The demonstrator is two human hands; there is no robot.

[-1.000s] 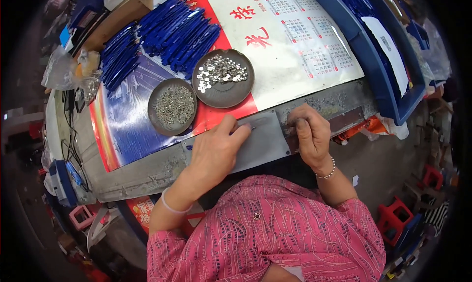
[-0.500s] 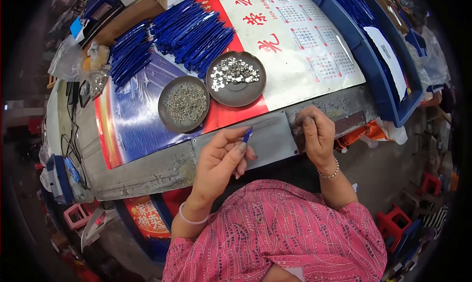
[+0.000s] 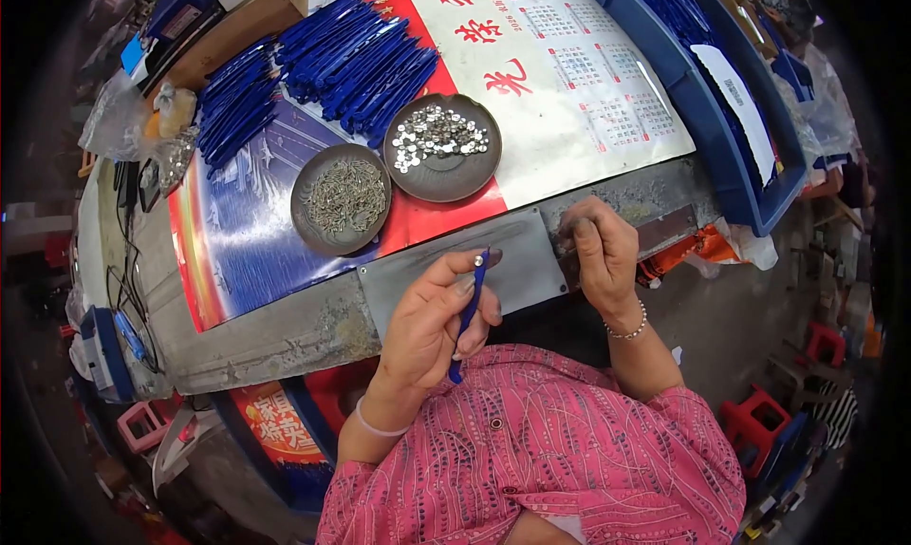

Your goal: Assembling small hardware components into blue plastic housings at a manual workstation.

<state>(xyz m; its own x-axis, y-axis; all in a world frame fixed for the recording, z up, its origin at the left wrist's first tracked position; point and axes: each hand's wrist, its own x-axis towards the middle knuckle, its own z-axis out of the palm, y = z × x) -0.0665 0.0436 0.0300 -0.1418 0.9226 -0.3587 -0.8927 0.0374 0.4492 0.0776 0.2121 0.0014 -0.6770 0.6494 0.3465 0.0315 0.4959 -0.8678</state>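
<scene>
My left hand [image 3: 422, 322] pinches a slim blue plastic stick [image 3: 472, 308] upright over the front edge of the table. A small silver round piece sits at the stick's upper end. My right hand [image 3: 604, 255] is off to the right, fingers curled and thumb pressed against them; whatever is in them, if anything, is hidden. Between the hands lies a flat grey metal plate [image 3: 522, 260] at the table edge. Beyond it stand two dark dishes: one dish [image 3: 442, 181] holds shiny small discs, the other dish [image 3: 306, 230] holds small metal pins.
Piles of similar blue sticks [image 3: 356, 56] lie at the back left beside a cardboard box [image 3: 228, 32]. A blue tray [image 3: 664, 80] with more blue pieces stands at the right. A calendar sheet [image 3: 541, 156] covers the table. Cables [image 3: 128, 279] run down the left side.
My left hand has turned the blue stick, so its length and the silver piece now show. The right hand stays curled in nearly the same place. The whole view has shifted slightly.
</scene>
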